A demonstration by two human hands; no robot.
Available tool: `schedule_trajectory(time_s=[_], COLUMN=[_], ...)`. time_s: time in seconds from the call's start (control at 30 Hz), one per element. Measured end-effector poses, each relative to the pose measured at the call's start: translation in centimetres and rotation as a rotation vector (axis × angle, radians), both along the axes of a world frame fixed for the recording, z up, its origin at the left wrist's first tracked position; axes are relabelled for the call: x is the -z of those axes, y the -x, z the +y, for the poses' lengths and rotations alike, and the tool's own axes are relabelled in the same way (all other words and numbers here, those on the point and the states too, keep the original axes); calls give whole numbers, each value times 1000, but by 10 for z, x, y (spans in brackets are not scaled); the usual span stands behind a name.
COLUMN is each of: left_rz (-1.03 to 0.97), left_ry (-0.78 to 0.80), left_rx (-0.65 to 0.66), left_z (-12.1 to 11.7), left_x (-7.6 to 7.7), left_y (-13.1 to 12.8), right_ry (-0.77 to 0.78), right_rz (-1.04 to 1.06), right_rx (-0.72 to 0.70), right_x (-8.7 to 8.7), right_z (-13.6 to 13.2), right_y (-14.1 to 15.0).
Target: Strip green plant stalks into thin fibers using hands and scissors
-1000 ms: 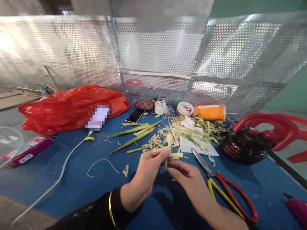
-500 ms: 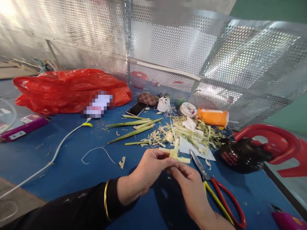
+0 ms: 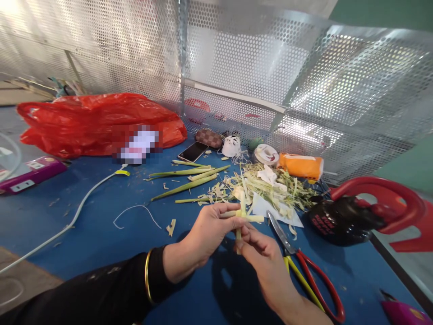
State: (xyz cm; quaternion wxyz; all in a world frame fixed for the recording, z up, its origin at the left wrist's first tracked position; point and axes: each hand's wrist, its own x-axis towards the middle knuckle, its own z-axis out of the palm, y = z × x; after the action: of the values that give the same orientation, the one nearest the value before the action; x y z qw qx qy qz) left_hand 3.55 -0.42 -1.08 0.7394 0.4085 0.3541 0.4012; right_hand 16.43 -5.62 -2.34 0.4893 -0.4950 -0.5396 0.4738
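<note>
Pale green plant strips folded into a cross (image 3: 242, 214) are held above the blue table, their arms sticking out up, down, left and right. My left hand (image 3: 211, 234) pinches the cross near its centre, thumb in front. Just below, my right hand (image 3: 262, 253) grips the lower strip between thumb and fingers. Scissors (image 3: 287, 246) with one red and one yellow handle lie right beside my right hand. Behind the cross is a heap of plant shavings (image 3: 280, 185), partly on white paper (image 3: 262, 208). Several long green leaf stalks (image 3: 186, 185) lie to its left.
A black bottle (image 3: 338, 221) with a red handle stands at right. Along the back are a red plastic bag (image 3: 91, 126), a dark phone (image 3: 193, 151), a tape roll (image 3: 266, 154) and an orange packet (image 3: 301, 165). A white cable (image 3: 81, 212) crosses the left side.
The cross has turned slightly and shifted a little left, and its lower strip now shows. My right hand has moved down and left onto that strip.
</note>
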Motion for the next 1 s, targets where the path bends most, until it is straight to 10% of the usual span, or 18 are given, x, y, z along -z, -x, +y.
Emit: schedule_trajectory(time_s=[0.8,1.0], left_rz=[54,145], left_ry=[-29,22], left_rx=[-95,-2], left_z=[9,15], left_x=[-1,-11], left_y=[3,9], right_ry=[14,101], right_rz=[-128,36], right_rx=[-44,183], right_x=[2,0], right_z=[0,7], right_y=[-1,-15])
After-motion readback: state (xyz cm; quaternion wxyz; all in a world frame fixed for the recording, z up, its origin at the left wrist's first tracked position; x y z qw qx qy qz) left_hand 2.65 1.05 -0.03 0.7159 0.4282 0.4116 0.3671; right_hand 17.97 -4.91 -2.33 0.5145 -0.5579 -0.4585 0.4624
